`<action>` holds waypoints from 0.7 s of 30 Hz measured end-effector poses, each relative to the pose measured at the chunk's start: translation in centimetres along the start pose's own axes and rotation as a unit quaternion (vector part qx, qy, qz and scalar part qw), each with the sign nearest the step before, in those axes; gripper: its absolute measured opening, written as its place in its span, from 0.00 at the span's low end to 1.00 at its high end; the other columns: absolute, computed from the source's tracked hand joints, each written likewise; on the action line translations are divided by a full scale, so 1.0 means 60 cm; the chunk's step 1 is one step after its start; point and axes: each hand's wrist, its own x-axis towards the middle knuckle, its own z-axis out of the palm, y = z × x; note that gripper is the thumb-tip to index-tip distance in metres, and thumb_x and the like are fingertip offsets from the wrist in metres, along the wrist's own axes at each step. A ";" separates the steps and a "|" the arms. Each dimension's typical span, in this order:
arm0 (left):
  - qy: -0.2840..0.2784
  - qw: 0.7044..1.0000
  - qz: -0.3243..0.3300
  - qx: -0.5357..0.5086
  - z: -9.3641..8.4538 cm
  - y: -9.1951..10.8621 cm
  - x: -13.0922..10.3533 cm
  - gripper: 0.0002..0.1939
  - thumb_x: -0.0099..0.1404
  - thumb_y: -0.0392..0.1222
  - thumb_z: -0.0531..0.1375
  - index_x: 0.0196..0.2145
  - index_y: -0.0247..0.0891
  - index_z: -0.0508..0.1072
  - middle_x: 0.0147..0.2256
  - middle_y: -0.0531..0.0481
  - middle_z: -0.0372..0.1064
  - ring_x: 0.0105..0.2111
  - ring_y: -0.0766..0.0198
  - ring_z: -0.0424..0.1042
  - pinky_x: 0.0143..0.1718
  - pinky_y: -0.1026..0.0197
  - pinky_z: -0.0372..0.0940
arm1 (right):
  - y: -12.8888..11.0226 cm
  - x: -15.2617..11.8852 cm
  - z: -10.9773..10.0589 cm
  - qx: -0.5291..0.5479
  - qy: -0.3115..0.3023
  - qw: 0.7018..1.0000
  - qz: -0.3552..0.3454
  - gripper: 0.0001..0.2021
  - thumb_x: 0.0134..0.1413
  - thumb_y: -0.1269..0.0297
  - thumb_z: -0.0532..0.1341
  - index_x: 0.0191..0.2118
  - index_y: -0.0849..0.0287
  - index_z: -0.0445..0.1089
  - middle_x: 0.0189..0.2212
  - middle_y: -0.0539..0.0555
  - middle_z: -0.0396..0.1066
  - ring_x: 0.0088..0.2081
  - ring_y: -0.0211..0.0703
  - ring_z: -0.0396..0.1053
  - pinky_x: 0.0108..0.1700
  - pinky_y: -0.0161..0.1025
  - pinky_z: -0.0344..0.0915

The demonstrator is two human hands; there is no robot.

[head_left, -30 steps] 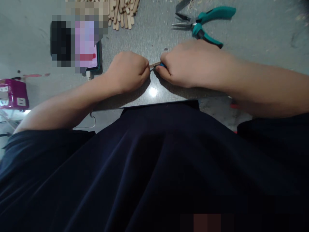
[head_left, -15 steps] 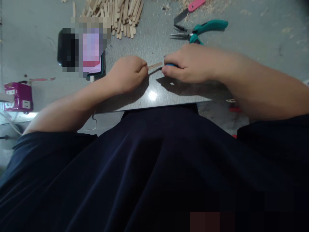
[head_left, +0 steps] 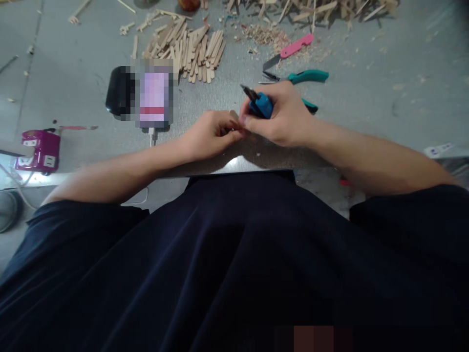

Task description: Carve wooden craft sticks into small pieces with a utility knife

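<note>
My right hand is closed around a blue-handled tool, whose dark pointed tip sticks out toward the upper left. Its thumb and fingertips meet those of my left hand just above the table's front edge. The left hand's fingers are curled round a small wooden stick; only its pale rounded end shows, and the rest is hidden by the fingers. Green-handled pliers lie just beyond my right hand, partly covered by it.
A pile of wooden sticks lies beyond my hands, with a pink-handled knife and shavings to its right. At left are a phone, a black case and a purple power socket.
My hands have come together from a small gap. The blue tool has turned, so its tip now points up and away from the stick. The view has shifted, showing more of the table's far side.
</note>
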 end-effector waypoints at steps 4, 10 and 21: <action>0.016 0.998 0.001 0.060 -0.012 0.004 -0.003 0.08 0.71 0.50 0.70 0.39 0.45 0.81 0.36 0.48 0.81 0.36 0.57 0.76 0.42 0.51 0.69 | 0.010 0.002 -0.003 0.000 -0.053 0.999 -0.005 0.05 0.61 0.58 0.69 0.36 0.50 0.75 0.29 0.50 0.74 0.35 0.51 0.71 0.42 0.49 0.66; -0.036 0.983 0.015 0.177 -0.030 0.025 -0.003 0.15 0.79 0.50 0.57 0.39 0.47 0.83 0.40 0.44 0.81 0.44 0.49 0.79 0.49 0.44 0.70 | 0.028 0.010 -0.004 -0.012 -0.086 0.995 -0.044 0.09 0.60 0.57 0.69 0.33 0.51 0.71 0.27 0.50 0.70 0.33 0.50 0.67 0.41 0.48 0.60; -0.055 0.930 -0.116 0.346 -0.019 0.019 0.002 0.20 0.83 0.52 0.52 0.40 0.44 0.80 0.44 0.41 0.82 0.44 0.47 0.76 0.48 0.46 0.62 | 0.025 -0.014 -0.011 -0.312 -0.126 0.941 0.030 0.21 0.83 0.45 0.54 0.52 0.54 0.78 0.41 0.67 0.83 0.44 0.73 0.81 0.43 0.55 0.62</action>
